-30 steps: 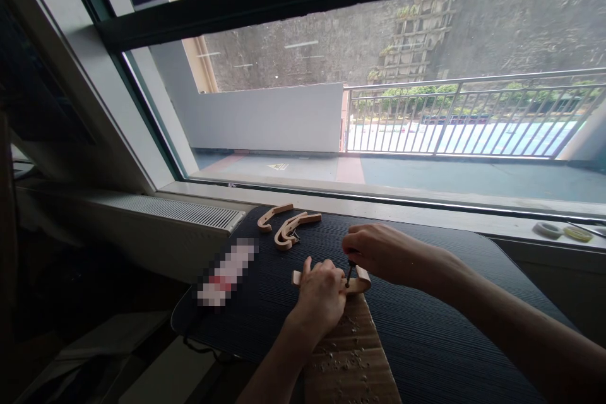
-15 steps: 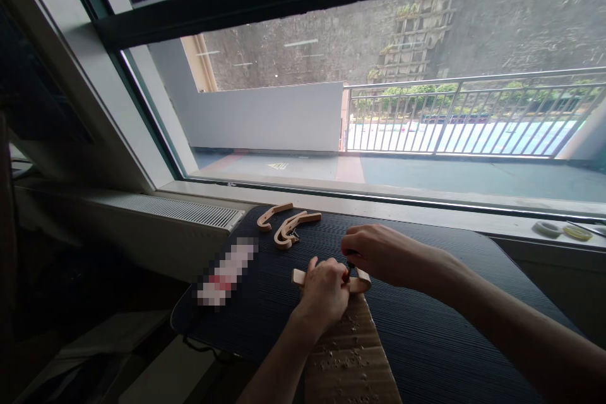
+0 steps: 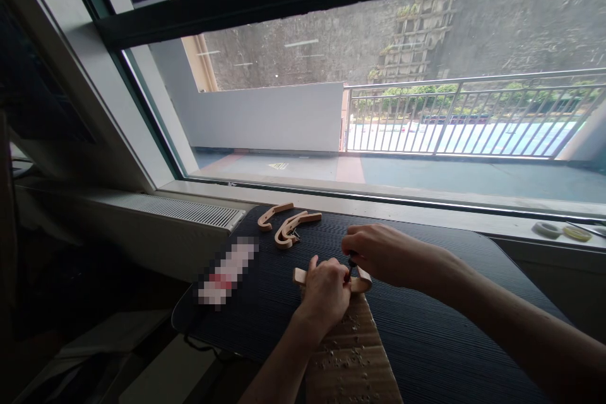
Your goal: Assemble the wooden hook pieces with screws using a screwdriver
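My left hand is closed around a pale wooden hook, pressing it onto a strip of corrugated cardboard. The hook's straight end sticks out left of my fingers and its curled end to the right. Above it, my right hand grips a dark screwdriver, pointing down at the hook beside my left fingertips. Its handle is mostly hidden in my fist, and the tip is hidden too. Small holes and torn bits mark the cardboard's surface.
More wooden hooks lie toward the back of the black table, with small screws by them. A blurred pink-and-white item lies at left. Tape rolls rest on the windowsill. A radiator adjoins the table.
My right hand has shifted very slightly, and a little more of the screwdriver shows below it. Both hands otherwise keep their places on the hook and tool.
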Action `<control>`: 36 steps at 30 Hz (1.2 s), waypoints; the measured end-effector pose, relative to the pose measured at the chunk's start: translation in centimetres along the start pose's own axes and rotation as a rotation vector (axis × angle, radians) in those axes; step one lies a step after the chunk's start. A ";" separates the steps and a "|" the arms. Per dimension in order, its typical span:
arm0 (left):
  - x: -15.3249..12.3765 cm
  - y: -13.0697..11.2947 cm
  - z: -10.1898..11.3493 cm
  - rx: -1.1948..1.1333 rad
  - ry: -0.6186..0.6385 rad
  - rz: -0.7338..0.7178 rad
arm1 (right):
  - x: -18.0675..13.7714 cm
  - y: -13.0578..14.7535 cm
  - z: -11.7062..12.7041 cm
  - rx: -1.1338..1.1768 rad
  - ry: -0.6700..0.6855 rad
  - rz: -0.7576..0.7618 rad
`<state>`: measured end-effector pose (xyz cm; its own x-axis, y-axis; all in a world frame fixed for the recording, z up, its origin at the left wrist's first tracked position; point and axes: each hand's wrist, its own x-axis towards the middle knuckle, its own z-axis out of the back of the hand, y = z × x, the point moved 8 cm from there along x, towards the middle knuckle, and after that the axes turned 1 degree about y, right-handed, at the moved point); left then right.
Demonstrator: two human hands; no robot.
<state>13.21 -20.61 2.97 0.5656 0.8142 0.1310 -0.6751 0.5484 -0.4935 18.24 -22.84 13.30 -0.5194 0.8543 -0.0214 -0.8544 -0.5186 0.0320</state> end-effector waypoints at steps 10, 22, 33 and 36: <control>0.0 0.0 -0.1 -0.015 -0.013 -0.007 | -0.4 0.2 0.4 0.036 -0.040 0.007; 0.1 0.2 -0.2 -0.010 -0.037 0.017 | -0.3 0.1 0.2 0.006 0.012 -0.038; 0.1 0.1 -0.1 0.003 -0.040 0.019 | -0.5 0.3 0.2 0.062 0.010 0.016; 0.1 0.1 -0.1 0.001 -0.036 0.022 | -0.1 0.0 -0.2 0.023 0.012 -0.006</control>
<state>13.23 -20.53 2.85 0.5335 0.8322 0.1509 -0.6875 0.5306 -0.4958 18.26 -22.96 13.15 -0.5141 0.8571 -0.0340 -0.8572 -0.5120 0.0550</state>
